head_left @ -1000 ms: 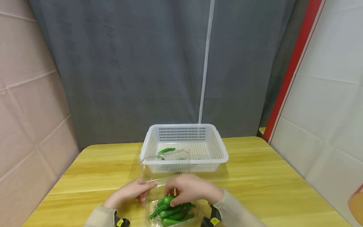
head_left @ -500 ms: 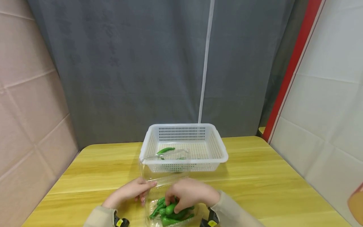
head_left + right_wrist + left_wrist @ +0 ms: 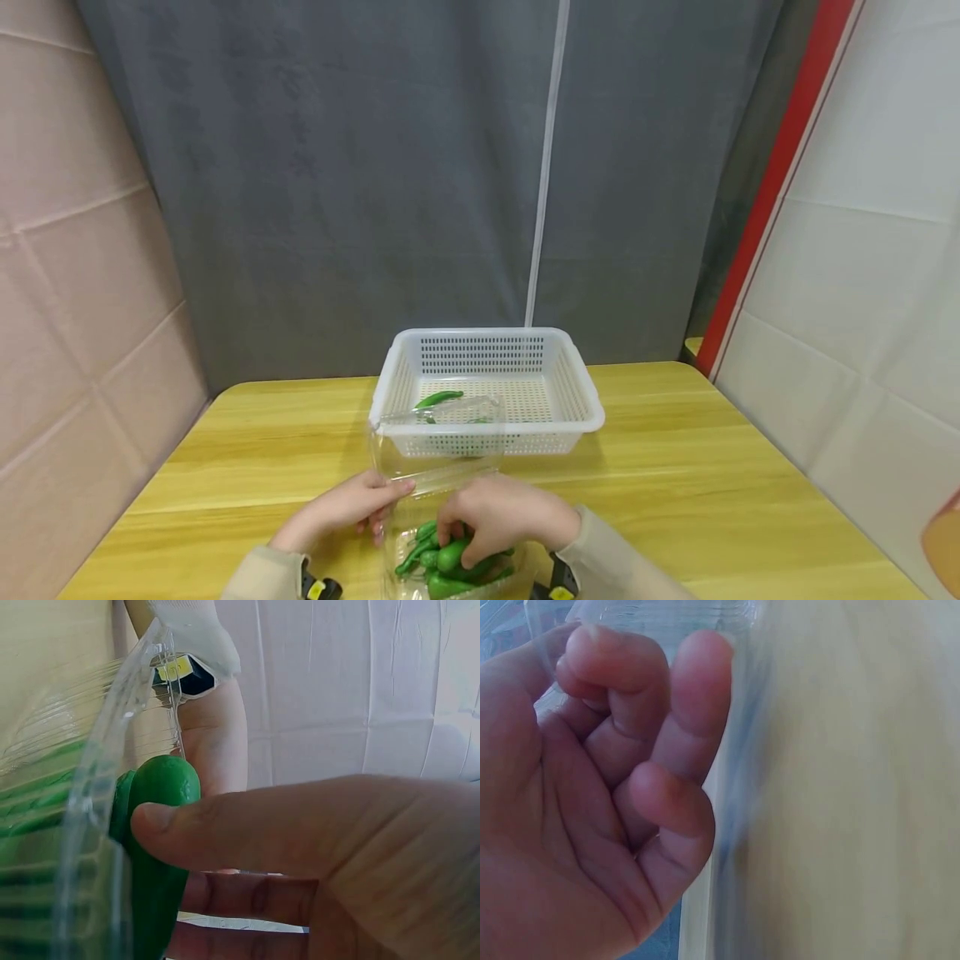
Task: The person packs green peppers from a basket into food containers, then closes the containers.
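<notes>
A hinged clear plastic container stands at the table's front with its lid raised toward the back. Several green peppers lie in its tray, long thin ones among plumper ones. My left hand holds the container's left edge near the hinge, one finger over it and the others curled at the outer wall. Reaching into the tray, my right hand grips a plump green pepper between thumb and fingers. In the right wrist view this pepper sits beside the ribbed container wall.
A white perforated basket stands behind the container, partly seen through the raised lid. In it lies a long green pepper, with more green showing through the lid. Wooden table extends to both sides; a grey curtain hangs behind.
My right hand has come slightly toward me over the tray with the plump pepper, which has shifted a little nearer. The left hand and container have stayed put.
</notes>
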`<state>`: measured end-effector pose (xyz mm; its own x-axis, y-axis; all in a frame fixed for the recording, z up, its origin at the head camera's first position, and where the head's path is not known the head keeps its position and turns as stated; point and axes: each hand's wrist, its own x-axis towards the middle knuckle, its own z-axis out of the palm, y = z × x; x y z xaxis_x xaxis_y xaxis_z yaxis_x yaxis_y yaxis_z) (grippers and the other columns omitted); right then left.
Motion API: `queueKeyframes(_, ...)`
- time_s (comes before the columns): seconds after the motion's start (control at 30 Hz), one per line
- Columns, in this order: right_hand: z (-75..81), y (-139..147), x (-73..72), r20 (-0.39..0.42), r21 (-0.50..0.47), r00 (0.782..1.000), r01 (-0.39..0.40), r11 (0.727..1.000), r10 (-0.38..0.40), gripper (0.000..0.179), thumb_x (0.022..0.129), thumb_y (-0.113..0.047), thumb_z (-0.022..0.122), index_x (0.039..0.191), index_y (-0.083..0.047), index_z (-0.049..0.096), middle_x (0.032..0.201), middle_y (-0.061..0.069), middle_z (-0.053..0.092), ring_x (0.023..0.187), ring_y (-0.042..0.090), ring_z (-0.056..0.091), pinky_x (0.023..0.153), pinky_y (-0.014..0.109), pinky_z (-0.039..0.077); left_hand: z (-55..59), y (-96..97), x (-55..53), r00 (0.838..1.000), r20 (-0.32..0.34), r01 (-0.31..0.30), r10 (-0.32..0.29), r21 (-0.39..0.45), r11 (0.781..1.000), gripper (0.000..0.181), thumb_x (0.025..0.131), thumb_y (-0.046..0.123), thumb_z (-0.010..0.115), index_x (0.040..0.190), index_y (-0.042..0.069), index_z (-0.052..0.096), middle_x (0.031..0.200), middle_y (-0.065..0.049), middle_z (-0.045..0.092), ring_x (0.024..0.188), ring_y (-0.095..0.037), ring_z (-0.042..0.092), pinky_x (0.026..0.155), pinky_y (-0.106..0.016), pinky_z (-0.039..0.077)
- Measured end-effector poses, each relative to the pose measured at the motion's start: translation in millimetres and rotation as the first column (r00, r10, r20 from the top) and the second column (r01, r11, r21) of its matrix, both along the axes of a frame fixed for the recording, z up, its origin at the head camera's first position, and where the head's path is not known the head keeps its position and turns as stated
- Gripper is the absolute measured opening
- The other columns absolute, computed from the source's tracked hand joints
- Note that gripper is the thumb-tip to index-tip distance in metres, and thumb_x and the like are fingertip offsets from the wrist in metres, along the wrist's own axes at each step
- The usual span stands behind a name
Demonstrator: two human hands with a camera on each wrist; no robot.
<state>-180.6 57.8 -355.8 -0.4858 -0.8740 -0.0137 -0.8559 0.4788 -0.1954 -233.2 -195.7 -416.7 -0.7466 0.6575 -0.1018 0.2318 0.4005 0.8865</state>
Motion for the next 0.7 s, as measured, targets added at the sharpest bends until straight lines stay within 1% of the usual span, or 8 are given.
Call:
queueKeyframes(0.17, -0.3, 0.9, -0.3, -0.030, 0.003, 1.000, -0.008, 1.000, 0.008, 0.026, 0.069, -0.016, 0.082, 0.091, -0.024, 0.071, 0.075, -0.020, 0.055, 0.064, -0.010, 0.045, 0.059, 0.007, 0.037, 0.4, -0.3, 0.4, 1.000, 0.001, -0.002, 0.002, 0.000, 1.000, 0.071, 0.103, 0.041, 0.044, 0.067, -0.020, 0.039, 0.048, -0.001, 0.050, 0.046, -0.014, 0.060, 0.041, -0.021, 0.031)
queueKeyframes(0.27, 0.8, 2.8, -0.7, -0.021, -0.002, 1.000, -0.007, 1.000, 0.007, 0.025, 0.069, -0.016, 0.081, 0.091, -0.023, 0.071, 0.076, -0.019, 0.056, 0.066, -0.010, 0.046, 0.060, 0.007, 0.037, 0.7, -0.4, 0.7, 1.000, -0.001, -0.004, 0.004, -0.002, 1.000, 0.071, 0.103, 0.041, 0.044, 0.067, -0.020, 0.040, 0.048, 0.000, 0.051, 0.046, -0.014, 0.060, 0.041, -0.021, 0.031)
queueKeyframes(0.37, 6.0, 8.1, -2.5, 0.016, -0.017, 1.000, 0.018, 1.000, -0.018, 0.024, 0.071, -0.017, 0.080, 0.092, -0.022, 0.071, 0.077, -0.018, 0.058, 0.067, -0.009, 0.049, 0.060, 0.007, 0.038, 0.7, -0.4, 1.1, 1.000, -0.006, -0.006, 0.006, -0.006, 1.000, 0.071, 0.103, 0.041, 0.044, 0.068, -0.020, 0.040, 0.048, 0.000, 0.051, 0.045, -0.014, 0.060, 0.040, -0.021, 0.031)
queueKeyframes(0.43, 12.5, 14.8, -4.4, 0.056, -0.038, 0.997, 0.056, 0.998, -0.054, 0.023, 0.073, -0.016, 0.080, 0.093, -0.020, 0.071, 0.079, -0.017, 0.059, 0.069, -0.006, 0.051, 0.061, 0.009, 0.040, 0.8, -0.2, 1.2, 1.000, -0.013, -0.007, 0.007, -0.006, 1.000, 0.071, 0.103, 0.041, 0.044, 0.068, -0.020, 0.041, 0.047, 0.000, 0.051, 0.045, -0.014, 0.060, 0.040, -0.022, 0.031)
queueKeyframes(0.5, 20.2, 24.0, -7.8, 0.111, -0.073, 0.989, 0.104, 0.992, -0.095, 0.021, 0.075, -0.016, 0.079, 0.095, -0.019, 0.071, 0.080, -0.016, 0.060, 0.070, -0.004, 0.053, 0.063, 0.011, 0.042, 1.0, 0.2, 1.4, 1.000, -0.016, -0.007, 0.007, -0.006, 1.000, 0.071, 0.103, 0.041, 0.044, 0.068, -0.020, 0.041, 0.047, 0.000, 0.051, 0.045, -0.014, 0.060, 0.040, -0.022, 0.031)
queueKeyframes(0.6, 31.1, 42.3, -14.7, 0.179, -0.143, 0.975, 0.159, 0.977, -0.132, 0.018, 0.079, -0.015, 0.077, 0.095, -0.016, 0.070, 0.081, -0.015, 0.060, 0.073, -0.001, 0.055, 0.067, 0.016, 0.046, 1.3, 0.4, 1.8, 1.000, -0.018, -0.009, 0.009, -0.003, 1.000, 0.070, 0.103, 0.040, 0.045, 0.068, -0.021, 0.041, 0.047, 0.000, 0.051, 0.045, -0.014, 0.060, 0.040, -0.021, 0.031)
queueKeyframes(0.7, 36.1, 63.9, -24.1, 0.226, -0.198, 0.959, 0.215, 0.956, -0.169, 0.014, 0.081, -0.018, 0.076, 0.094, -0.013, 0.070, 0.079, -0.015, 0.060, 0.071, 0.000, 0.056, 0.067, 0.020, 0.048, 1.4, 0.1, 1.9, 1.000, -0.014, -0.009, 0.009, 0.002, 1.000, 0.070, 0.103, 0.040, 0.045, 0.068, -0.021, 0.042, 0.048, 0.000, 0.052, 0.045, -0.015, 0.060, 0.040, -0.021, 0.031)
